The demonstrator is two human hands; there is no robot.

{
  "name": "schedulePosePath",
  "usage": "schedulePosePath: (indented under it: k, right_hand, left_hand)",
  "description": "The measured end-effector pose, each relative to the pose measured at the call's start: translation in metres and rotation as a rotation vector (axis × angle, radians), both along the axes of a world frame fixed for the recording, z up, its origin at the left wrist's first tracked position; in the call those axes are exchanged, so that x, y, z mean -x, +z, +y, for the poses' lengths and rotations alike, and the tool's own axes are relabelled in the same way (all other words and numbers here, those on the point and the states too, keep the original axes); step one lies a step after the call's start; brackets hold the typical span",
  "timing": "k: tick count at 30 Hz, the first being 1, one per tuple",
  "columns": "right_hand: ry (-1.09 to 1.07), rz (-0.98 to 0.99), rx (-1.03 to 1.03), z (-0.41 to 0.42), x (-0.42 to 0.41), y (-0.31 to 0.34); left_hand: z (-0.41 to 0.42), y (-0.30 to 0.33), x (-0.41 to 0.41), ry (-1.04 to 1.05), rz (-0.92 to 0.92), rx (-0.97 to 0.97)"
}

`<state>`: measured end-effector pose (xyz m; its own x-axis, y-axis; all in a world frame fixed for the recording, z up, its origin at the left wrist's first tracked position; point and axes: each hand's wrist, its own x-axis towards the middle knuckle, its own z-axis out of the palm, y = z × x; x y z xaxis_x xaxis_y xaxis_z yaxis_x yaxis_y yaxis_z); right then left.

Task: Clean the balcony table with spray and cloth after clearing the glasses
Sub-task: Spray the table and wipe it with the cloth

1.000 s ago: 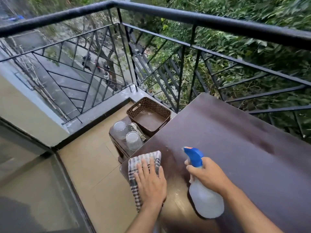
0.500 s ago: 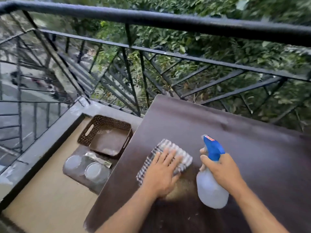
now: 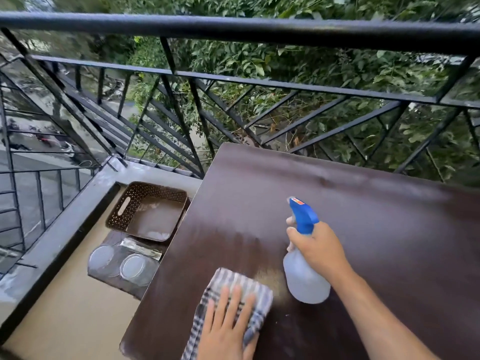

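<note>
The dark brown balcony table (image 3: 363, 229) fills the right and middle of the view. My left hand (image 3: 228, 326) lies flat, fingers spread, on a checked cloth (image 3: 249, 284) near the table's front left corner. My right hand (image 3: 318, 245) grips the neck of a translucent spray bottle (image 3: 304, 281) with a blue trigger head, standing upright on the table right of the cloth. Two clear glasses (image 3: 132, 266) stand on a low stool left of the table.
A brown perforated basket (image 3: 124, 206) sits on the low stool (image 3: 122, 281) behind the glasses, with a foil packet beside them. Black metal railing (image 3: 233, 29) runs close behind and to the left of the table. Tan floor tiles lie below left.
My left hand has dragged the cloth back toward the table's near edge. The right hand and bottle have stayed put. The camera view has shifted right and closer.
</note>
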<state>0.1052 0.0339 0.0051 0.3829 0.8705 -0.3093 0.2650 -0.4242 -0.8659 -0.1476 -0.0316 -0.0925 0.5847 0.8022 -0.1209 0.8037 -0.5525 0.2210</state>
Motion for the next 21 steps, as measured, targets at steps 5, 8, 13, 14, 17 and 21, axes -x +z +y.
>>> schedulePosePath:
  k: [5, 8, 13, 14, 17, 21]
  right_hand:
    - [0.020, 0.001, -0.020, 0.002, -0.001, -0.003]
    - [0.003, -0.014, -0.017, 0.000, 0.003, -0.006]
    - [-0.160, 0.016, 0.016, -0.009, 0.010, -0.006]
    - [-0.217, 0.021, 0.029, -0.013, 0.013, -0.005]
    - [-0.403, 0.041, 0.040, -0.029, 0.023, -0.005]
    - [-0.687, 0.068, 0.077, -0.072, 0.034, -0.008]
  left_hand:
    - [0.039, 0.012, -0.007, 0.105, 0.001, 0.002]
    - [0.063, 0.010, -0.014, 0.030, 0.044, 0.016]
    - [0.061, 0.000, 0.012, -0.466, 0.069, -0.052]
    - [0.061, -0.004, 0.017, -0.510, 0.044, -0.098]
    - [0.069, -0.011, 0.018, -0.531, -0.013, -0.230]
    - [0.085, -0.016, 0.001, -0.634, -0.072, -0.215]
